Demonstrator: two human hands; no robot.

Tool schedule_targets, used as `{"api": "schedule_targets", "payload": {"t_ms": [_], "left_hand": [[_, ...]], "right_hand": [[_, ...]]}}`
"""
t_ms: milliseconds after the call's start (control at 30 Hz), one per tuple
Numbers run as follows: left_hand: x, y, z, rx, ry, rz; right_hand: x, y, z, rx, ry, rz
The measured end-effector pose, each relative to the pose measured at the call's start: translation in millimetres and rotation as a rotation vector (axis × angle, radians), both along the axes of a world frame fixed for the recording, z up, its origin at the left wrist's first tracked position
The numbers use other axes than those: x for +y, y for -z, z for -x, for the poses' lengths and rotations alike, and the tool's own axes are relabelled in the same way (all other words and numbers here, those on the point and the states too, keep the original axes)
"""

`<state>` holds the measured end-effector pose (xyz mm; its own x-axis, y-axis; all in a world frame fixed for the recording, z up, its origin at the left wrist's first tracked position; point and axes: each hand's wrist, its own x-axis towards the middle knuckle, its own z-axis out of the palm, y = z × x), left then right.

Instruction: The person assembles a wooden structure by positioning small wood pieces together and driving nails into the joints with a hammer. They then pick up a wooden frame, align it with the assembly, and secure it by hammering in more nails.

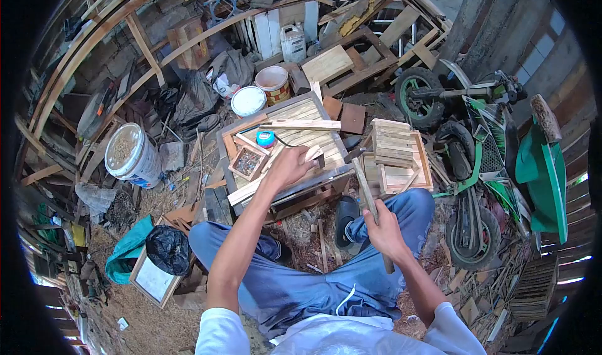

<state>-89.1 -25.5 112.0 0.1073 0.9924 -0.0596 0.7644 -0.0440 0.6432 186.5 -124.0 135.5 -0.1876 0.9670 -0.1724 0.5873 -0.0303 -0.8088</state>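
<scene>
My left hand [291, 168] is closed on a pale wooden strip [248, 193] that lies slantwise over the low slatted worktable [305, 107]. Its fingertips are near the strip's right end. In my right hand [384, 231] is a hammer [365, 189], gripped by its wooden handle above my right knee. The hammer's head is up beside the table's right edge. A small wooden box [248, 163] with what look like nails sits left of my left hand. Behind it stands a small round blue container [266, 139]. Another wooden strip [301, 125] lies farther back.
Slatted wooden pieces [393, 143] rest on a frame right of the table. A green motorbike [480, 148] stands at the right. Buckets [249, 101] are behind the table, and a larger white bucket [141, 161] is at the left. Wood scraps and shavings cover the floor.
</scene>
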Motion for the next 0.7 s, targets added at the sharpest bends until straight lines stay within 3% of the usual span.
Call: {"api": "schedule_targets", "payload": {"t_ms": [167, 233, 333, 433, 700], "left_hand": [[8, 18, -9, 0.137, 0.054, -0.118], [15, 16, -17, 0.167, 0.066, -0.134], [26, 15, -33, 0.206, 0.097, -0.113], [35, 28, -40, 0.13, 0.126, -0.199], [50, 42, -42, 0.239, 0.181, -0.263]], "right_hand": [[5, 22, -1, 0.156, 0.033, 0.083], [8, 0, 6, 0.191, 0.092, 0.122], [10, 2, -2, 0.056, 0.064, 0.011], [4, -2, -4, 0.013, 0.071, 0.082], [11, 6, -3, 0.01, 0.074, 0.03]]}}
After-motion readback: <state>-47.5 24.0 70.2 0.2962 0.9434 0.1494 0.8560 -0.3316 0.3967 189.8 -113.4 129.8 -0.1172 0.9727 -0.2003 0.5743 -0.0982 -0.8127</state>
